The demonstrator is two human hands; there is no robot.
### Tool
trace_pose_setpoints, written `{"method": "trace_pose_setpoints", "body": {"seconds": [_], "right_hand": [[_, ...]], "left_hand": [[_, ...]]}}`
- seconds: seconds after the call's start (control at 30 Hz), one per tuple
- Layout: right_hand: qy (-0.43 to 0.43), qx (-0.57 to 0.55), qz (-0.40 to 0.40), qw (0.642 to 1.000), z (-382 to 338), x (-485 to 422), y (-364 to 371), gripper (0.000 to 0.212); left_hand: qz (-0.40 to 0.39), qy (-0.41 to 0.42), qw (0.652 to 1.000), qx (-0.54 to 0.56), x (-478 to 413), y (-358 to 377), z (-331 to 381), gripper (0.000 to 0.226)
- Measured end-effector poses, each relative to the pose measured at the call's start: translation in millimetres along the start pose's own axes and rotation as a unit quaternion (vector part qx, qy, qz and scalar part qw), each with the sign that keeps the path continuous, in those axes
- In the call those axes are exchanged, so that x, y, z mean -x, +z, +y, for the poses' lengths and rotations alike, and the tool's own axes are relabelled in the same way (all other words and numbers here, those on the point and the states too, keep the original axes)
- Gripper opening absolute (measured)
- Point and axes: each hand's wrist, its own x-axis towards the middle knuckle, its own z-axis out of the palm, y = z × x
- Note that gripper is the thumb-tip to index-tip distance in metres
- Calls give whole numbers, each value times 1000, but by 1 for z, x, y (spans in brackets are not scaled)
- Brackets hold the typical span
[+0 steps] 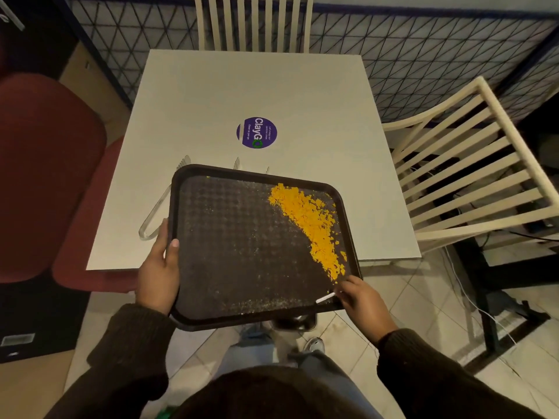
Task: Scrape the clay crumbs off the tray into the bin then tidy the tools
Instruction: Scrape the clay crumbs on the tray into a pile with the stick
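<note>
Dark brown plastic tray (242, 252) juts past the near edge of the white table (211, 95). The left hand (158, 272) grips the tray's left rim; the right hand (361, 300) pinches a thin white scraper (325, 297) at its near right corner. Orange clay crumbs (311, 225) lie heaped along the tray's right side. Clear plastic tools (157, 211) poke out beyond the tray's far-left edge.

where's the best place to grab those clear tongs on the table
Take the clear tongs at the bare looped end nearest the left hand, coming from the left. The toothed tips run behind the tray, whose rim covers part of one arm.
</note>
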Motion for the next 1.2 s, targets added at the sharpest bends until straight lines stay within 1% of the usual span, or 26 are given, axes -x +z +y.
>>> {"method": "trace_pose_setpoints", "body": {"seconds": [0.1, 0.43, 0.57, 0.7, 0.83, 0.9, 1.2], "right_hand": [[1, 5, 1, 1000, 11, -5, 7, 9], [16, -9, 61, 998, 14, -64, 6, 13], [8, 2, 49, 999, 13, -78, 0, 14], [-10, 11, 41, 999, 17, -57, -8, 12], [-39, 47, -10, 998, 31, -24, -4, 9], [-36, 64, -32, 997, 37, -20, -1, 10], [-40, 55, 18, 998, 31, -82, -9, 13]], "left_hand": [[-2, 4, 1000, -5, -1, -1, -3, 46], [7, -27, 999, -17, -5, 3, -10, 46], [9, -31, 999, -11, -6, 4, -9, 46], [5, -33, 999, -15, -8, 4, -10, 45], [3, -41, 999, -7, -10, 3, -10, 45], [5, -46, 999, -6, -10, 3, -7, 45], [3, -49, 999, 14, -6, 4, -1, 46]]}}
